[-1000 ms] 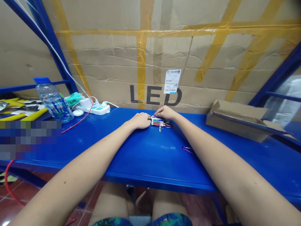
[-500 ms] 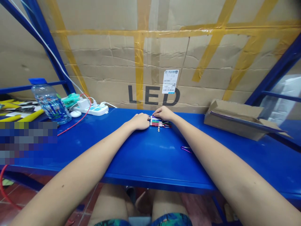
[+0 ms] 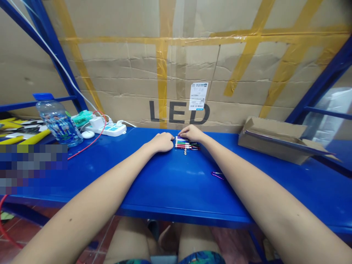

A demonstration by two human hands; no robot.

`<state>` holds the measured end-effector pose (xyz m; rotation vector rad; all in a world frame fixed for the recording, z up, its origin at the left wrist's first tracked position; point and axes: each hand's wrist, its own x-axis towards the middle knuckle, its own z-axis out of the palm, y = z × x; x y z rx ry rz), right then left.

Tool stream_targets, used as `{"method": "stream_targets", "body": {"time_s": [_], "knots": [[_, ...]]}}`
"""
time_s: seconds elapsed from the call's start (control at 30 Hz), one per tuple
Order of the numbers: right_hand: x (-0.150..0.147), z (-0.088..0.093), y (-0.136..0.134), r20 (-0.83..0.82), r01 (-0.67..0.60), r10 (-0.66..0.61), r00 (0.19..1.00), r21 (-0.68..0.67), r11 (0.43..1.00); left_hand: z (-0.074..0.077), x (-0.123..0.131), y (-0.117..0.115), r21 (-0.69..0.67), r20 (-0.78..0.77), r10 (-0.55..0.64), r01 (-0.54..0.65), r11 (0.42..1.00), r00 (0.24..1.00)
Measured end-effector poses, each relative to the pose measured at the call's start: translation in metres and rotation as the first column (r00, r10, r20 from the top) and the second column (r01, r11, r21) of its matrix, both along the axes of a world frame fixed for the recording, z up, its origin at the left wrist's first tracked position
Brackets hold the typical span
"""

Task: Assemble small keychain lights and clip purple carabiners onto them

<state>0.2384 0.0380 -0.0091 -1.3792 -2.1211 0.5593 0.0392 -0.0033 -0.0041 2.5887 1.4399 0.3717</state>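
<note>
Coloured tubes (image 3: 182, 143) lie side by side in a row on the blue table (image 3: 165, 179), toward its far edge, between the person's two hands. Hardly anything has changed over the last second: the view has shifted slightly, while both hands and the row keep the same places relative to each other. That suggests fine fingertip work at the row rather than any carrying.

The left hand (image 3: 162, 142) is curled with its fingertips at the left ends of the tubes; whether it grips one, I cannot tell. The right hand (image 3: 191, 132) reaches over the far side, thumb and fingers drawn close together, but the pictures do not show if a tube is pinched there.

Small round metallic pieces (image 3: 185, 151) sit at the near edge of the row, close to the red tube (image 3: 181, 146), where a sliding hand could knock them. A purple clip (image 3: 216, 175) lies nearer the person, partly hidden by the right forearm (image 3: 239, 172). An open carton (image 3: 275, 148) stands well to the right. On the left are a bottle (image 3: 59, 123), a power strip (image 3: 117, 130) and a red cable (image 3: 95, 142), all well apart from the tubes.
</note>
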Motion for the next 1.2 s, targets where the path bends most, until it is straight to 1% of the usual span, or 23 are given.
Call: {"method": "stream_targets", "body": {"time_s": [0.13,0.2,0.23,0.27,0.33,0.37,0.43,0.5,0.57,0.63,0.77,0.9,1.0,1.07,1.13,1.2], "knots": [[0.000,0.002,-0.004,0.030,0.025,-0.025,0.999,-0.001,1.000,0.017,-0.022,0.000,0.144,0.000,0.084,-0.083,0.986,0.996],[0.001,0.003,-0.004,0.049,0.041,-0.041,0.998,0.001,0.999,0.026,-0.037,-0.001,0.133,0.001,0.140,-0.139,0.981,0.990],[0.002,0.003,-0.005,0.056,0.049,-0.049,0.997,-0.004,0.999,0.030,-0.045,-0.001,0.095,-0.010,0.167,-0.165,0.982,0.986],[0.003,0.003,-0.005,0.061,0.056,-0.055,0.997,-0.012,0.998,0.034,-0.050,-0.003,0.038,-0.053,0.181,-0.179,0.983,0.982],[0.004,0.003,-0.005,0.070,0.065,-0.063,0.996,-0.026,0.998,0.040,-0.058,-0.007,-0.123,-0.173,0.164,-0.186,0.975,0.971],[0.005,0.004,-0.006,0.074,0.066,-0.063,0.995,-0.030,0.997,0.042,-0.059,-0.009,-0.218,-0.211,0.156,-0.202,0.955,0.965],[0.006,0.004,-0.007,0.081,0.054,-0.052,0.995,-0.028,0.998,0.045,-0.058,-0.016,-0.379,-0.228,0.131,-0.211,0.901,0.965],[0.006,0.004,-0.008,0.084,0.045,-0.043,0.996,-0.021,0.999,0.047,-0.053,-0.024,-0.461,-0.223,0.113,-0.207,0.863,0.968],[0.006,0.004,-0.009,0.084,0.051,-0.049,0.995,-0.021,0.998,0.048,-0.047,-0.030,-0.483,-0.241,0.106,-0.214,0.849,0.965],[0.006,0.003,-0.009,0.084,0.061,-0.059,0.995,-0.021,0.998,0.048,-0.042,-0.035,-0.476,-0.264,0.101,-0.220,0.851,0.959],[0.005,0.003,-0.008,0.090,0.059,-0.059,0.994,0.008,0.998,0.044,-0.033,-0.040,-0.424,-0.267,0.114,-0.223,0.878,0.957],[0.005,0.003,-0.009,0.092,0.061,-0.062,0.994,0.021,0.998,0.036,-0.023,-0.041,-0.316,-0.219,0.103,-0.170,0.933,0.970],[0.006,0.002,-0.009,0.083,0.067,-0.069,0.994,0.035,0.997,0.030,-0.017,-0.043,-0.206,-0.158,0.072,-0.104,0.973,0.985],[0.007,0.002,-0.009,0.074,0.081,-0.085,0.994,0.053,0.995,0.027,-0.014,-0.045,-0.159,-0.105,0.036,-0.053,0.986,0.994],[0.007,0.005,-0.010,0.069,0.100,-0.107,0.992,0.095,0.990,0.026,-0.011,-0.048,-0.154,-0.035,0.007,-0.012,0.988,0.999],[0.004,0.013,-0.015,0.052,0.132,-0.142,0.989,0.158,0.979,0.025,-0.007,-0.050,-0.194,0.062,0.003,0.009,0.981,0.998]]}}
